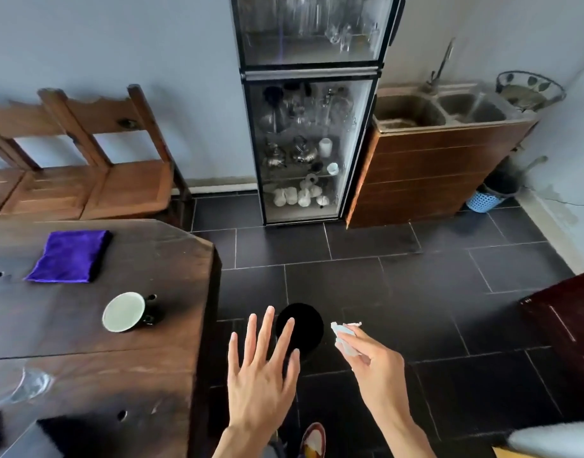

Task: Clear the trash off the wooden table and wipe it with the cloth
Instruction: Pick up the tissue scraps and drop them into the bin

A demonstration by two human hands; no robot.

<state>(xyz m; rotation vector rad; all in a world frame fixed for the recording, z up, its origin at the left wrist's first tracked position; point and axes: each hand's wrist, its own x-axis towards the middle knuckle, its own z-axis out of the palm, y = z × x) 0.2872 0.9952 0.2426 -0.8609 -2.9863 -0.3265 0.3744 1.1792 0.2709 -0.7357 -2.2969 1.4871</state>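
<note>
My right hand (374,361) pinches a crumpled white paper scrap (345,335), held just right of a round black bin (305,325) on the floor. Spread with straight fingers, my left hand (262,368) hovers over the bin's left rim and holds nothing. The dark wooden table (85,328) fills the left side. A folded purple cloth (69,256) lies on its far part. Near the table's right edge stands a black mug (127,312) with a pale inside.
A clear glass dish (19,385) sits at the table's near left. Wooden chairs (95,157) stand behind the table. A glass-door cabinet (308,127), a sink unit (442,150) and a blue basket (485,200) line the far wall. Dark floor tiles (416,276) stretch between.
</note>
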